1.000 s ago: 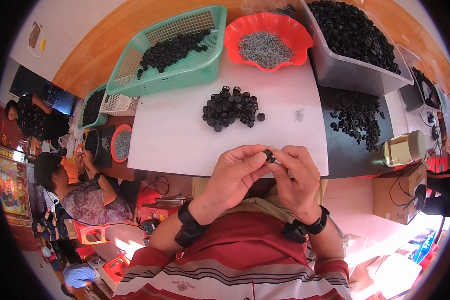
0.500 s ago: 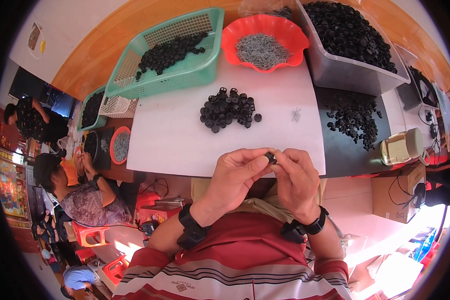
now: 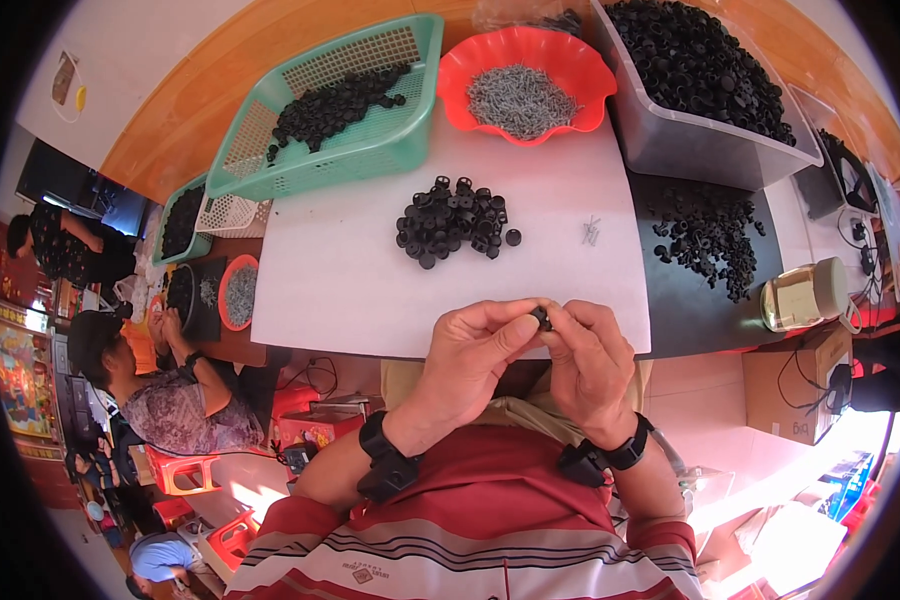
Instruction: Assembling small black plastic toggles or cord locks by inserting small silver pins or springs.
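A small black plastic part is pinched between the fingertips of my left hand and my right hand. Both hands are closed and meet just off the near edge of the white sheet. My fingers cover most of the part, so its exact shape is hidden. Beyond the hands, a heap of round black plastic parts lies on the sheet, with one loose piece at its right. Several thin grey metal pins or screws lie farther right.
At the back stand a green basket of black parts, a red scalloped bowl of metal pins and a grey tub of black pieces. Small black parts and a jar are at right. A co-worker sits at left.
Both hands stay together on the same small black part, with only slight finger movement. The view has shifted a little; nothing on the table has visibly moved.
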Action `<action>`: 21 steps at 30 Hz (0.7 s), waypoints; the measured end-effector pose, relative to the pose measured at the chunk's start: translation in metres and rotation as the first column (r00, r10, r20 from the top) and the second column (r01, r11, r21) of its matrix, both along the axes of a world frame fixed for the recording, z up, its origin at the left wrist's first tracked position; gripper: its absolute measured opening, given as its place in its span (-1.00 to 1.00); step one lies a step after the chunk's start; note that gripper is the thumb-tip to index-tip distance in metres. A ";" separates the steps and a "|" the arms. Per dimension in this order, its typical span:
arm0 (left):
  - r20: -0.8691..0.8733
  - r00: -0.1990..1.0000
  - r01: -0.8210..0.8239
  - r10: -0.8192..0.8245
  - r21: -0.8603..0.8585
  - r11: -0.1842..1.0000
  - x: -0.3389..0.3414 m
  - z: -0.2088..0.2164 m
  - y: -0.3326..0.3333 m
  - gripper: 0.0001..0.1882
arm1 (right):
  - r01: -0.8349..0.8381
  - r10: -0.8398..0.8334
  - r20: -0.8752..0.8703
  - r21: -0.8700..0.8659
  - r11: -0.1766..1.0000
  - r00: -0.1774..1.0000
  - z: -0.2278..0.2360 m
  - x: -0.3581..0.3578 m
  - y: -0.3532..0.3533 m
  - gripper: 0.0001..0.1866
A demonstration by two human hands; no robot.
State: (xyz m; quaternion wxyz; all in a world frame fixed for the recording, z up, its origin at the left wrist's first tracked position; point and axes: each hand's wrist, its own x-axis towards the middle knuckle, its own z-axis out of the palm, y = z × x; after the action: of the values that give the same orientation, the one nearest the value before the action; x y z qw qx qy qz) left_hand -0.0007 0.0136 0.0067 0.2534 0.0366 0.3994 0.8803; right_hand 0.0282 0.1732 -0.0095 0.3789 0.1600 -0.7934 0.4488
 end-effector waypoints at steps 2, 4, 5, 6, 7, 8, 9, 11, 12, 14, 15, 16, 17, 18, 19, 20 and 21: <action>0.007 1.000 -0.010 0.010 -0.001 1.000 0.001 -0.002 0.001 -0.80 | 0.002 -0.002 0.002 0.002 1.000 1.000 -0.001 -0.001 0.000 -0.56; -0.001 1.000 -0.009 0.009 -0.020 1.000 0.000 -0.001 0.001 -0.80 | 0.006 -0.006 -0.013 0.003 1.000 1.000 -0.002 -0.002 0.000 -0.56; -0.012 1.000 -0.008 0.008 -0.038 0.999 0.000 -0.001 0.001 -0.80 | 0.007 -0.007 -0.011 0.002 1.000 1.000 -0.002 -0.002 0.000 -0.56; -0.010 1.000 -0.007 0.007 -0.039 0.999 0.000 -0.002 0.000 -0.80 | 0.004 -0.004 -0.004 -0.003 1.000 1.000 -0.003 -0.001 0.000 -0.55; -0.017 1.000 -0.011 0.010 -0.053 0.999 0.000 -0.003 0.000 -0.80 | 0.000 0.000 0.002 -0.008 1.000 1.000 -0.003 -0.001 0.000 -0.55; -0.025 1.000 -0.015 0.014 -0.068 0.998 0.000 -0.003 -0.001 -0.80 | 0.001 -0.001 0.004 -0.008 1.000 1.000 -0.003 -0.001 0.000 -0.55; -0.023 1.000 -0.014 0.013 -0.068 0.998 0.000 -0.003 -0.001 -0.80 | 0.002 -0.002 0.016 -0.009 1.000 1.000 -0.003 0.000 0.000 -0.55; -0.067 0.997 -0.033 0.025 -0.122 0.992 0.000 -0.004 -0.001 -0.79 | 0.005 -0.005 0.031 -0.010 1.000 1.000 -0.002 0.000 0.000 -0.55; -0.065 0.998 -0.031 0.024 -0.122 0.992 0.000 -0.004 -0.001 -0.79 | -0.002 0.003 0.028 -0.025 1.000 1.000 -0.002 0.000 0.001 -0.56; -0.144 0.990 -0.032 0.008 -0.169 0.985 0.000 -0.004 -0.002 -0.79 | -0.007 0.008 0.029 -0.040 0.999 1.000 -0.003 0.001 0.001 -0.56; -0.141 0.990 -0.030 0.006 -0.169 0.985 -0.001 -0.005 -0.003 -0.79 | -0.012 0.014 0.037 -0.048 0.999 0.999 -0.003 0.001 0.002 -0.56; -0.144 0.990 -0.027 0.004 -0.158 0.987 -0.001 -0.007 -0.003 -0.79 | -0.017 0.019 0.045 -0.055 0.998 0.999 -0.004 0.001 0.003 -0.56; -0.147 0.989 -0.024 0.002 -0.146 0.989 -0.001 -0.008 -0.004 -0.79 | -0.016 0.018 0.047 -0.055 0.998 0.999 -0.004 0.002 0.003 -0.56; -0.145 0.989 -0.022 0.001 -0.146 0.989 -0.001 -0.008 -0.003 -0.79 | -0.014 0.017 0.047 -0.051 0.999 0.999 -0.004 0.002 0.003 -0.56; -0.140 0.990 -0.018 -0.002 -0.140 0.990 -0.002 -0.008 -0.003 -0.79 | -0.013 0.015 0.046 -0.047 0.999 0.999 -0.004 0.001 0.003 -0.56; -0.136 0.991 -0.013 -0.005 -0.134 0.991 -0.003 -0.008 -0.002 -0.79 | -0.012 0.015 0.048 -0.047 0.999 0.999 -0.003 0.001 0.003 -0.56; -0.135 0.991 -0.012 -0.006 -0.134 0.991 -0.003 -0.008 -0.002 -0.79 | -0.007 0.010 0.046 -0.048 0.999 0.999 -0.003 0.001 0.003 -0.58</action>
State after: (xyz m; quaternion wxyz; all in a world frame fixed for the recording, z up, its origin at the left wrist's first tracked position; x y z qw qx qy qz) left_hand -0.0032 0.0115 -0.0012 0.2262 0.0783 0.4742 0.8472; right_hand 0.0291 0.1760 -0.0124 0.3623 0.1439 -0.7903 0.4727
